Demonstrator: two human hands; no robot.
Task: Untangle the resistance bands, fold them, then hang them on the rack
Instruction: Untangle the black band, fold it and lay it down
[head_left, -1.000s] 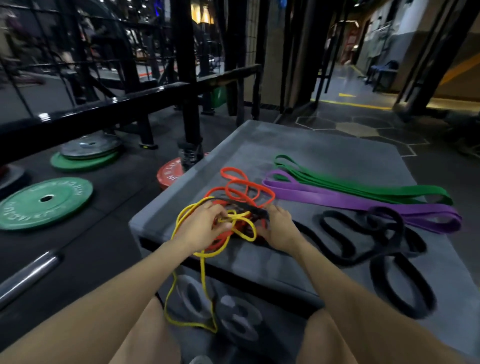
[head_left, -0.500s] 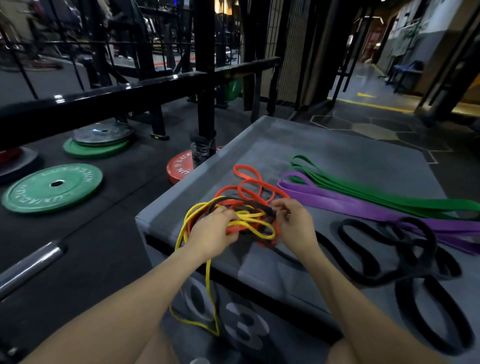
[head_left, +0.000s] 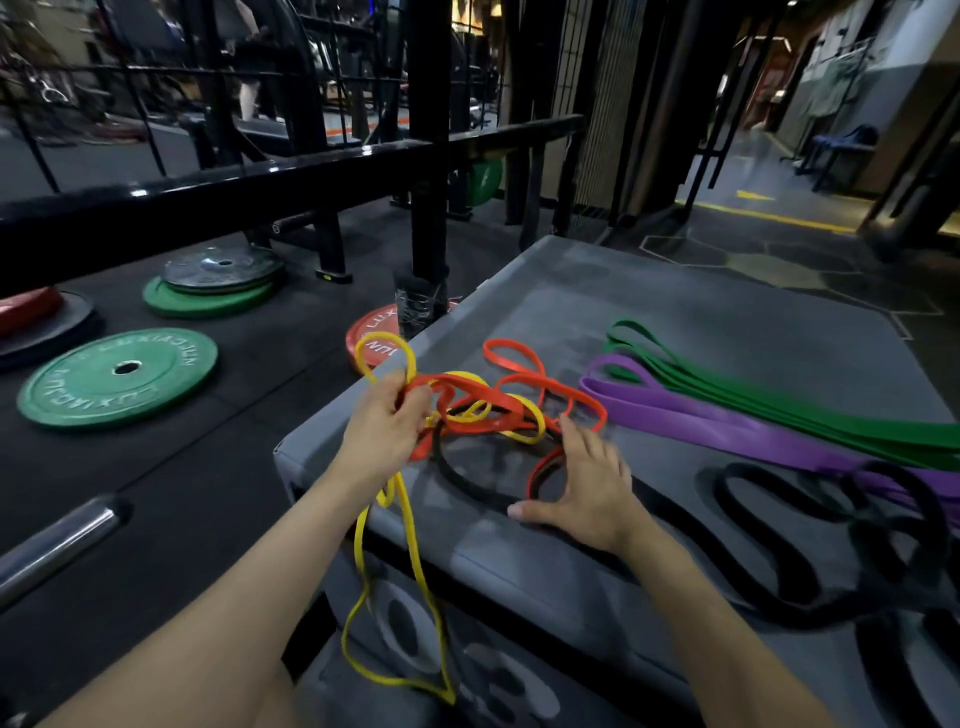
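A tangle of yellow, orange and thin black bands lies on the near left corner of a grey padded box (head_left: 701, 322). My left hand (head_left: 384, 426) grips the yellow band (head_left: 410, 540), and orange strands run into the same grip. One yellow loop stands above my fist and a long loop hangs over the box edge. My right hand (head_left: 587, 483) lies flat with spread fingers on the orange band (head_left: 550, 384) and the black band (head_left: 457, 467). A purple band (head_left: 727, 421) and a green band (head_left: 779, 395) lie straight to the right.
A thick black band (head_left: 779, 525) coils at the box's near right. Green plates (head_left: 117, 376), a red plate (head_left: 376, 340) and a steel bar (head_left: 57, 540) lie on the floor at left. A black rack rail (head_left: 260, 182) and upright (head_left: 428, 156) stand behind.
My left hand has lifted and pulled the yellow band to the left, raising a loop. My right hand has opened from the tangle and now presses flat on the bands.
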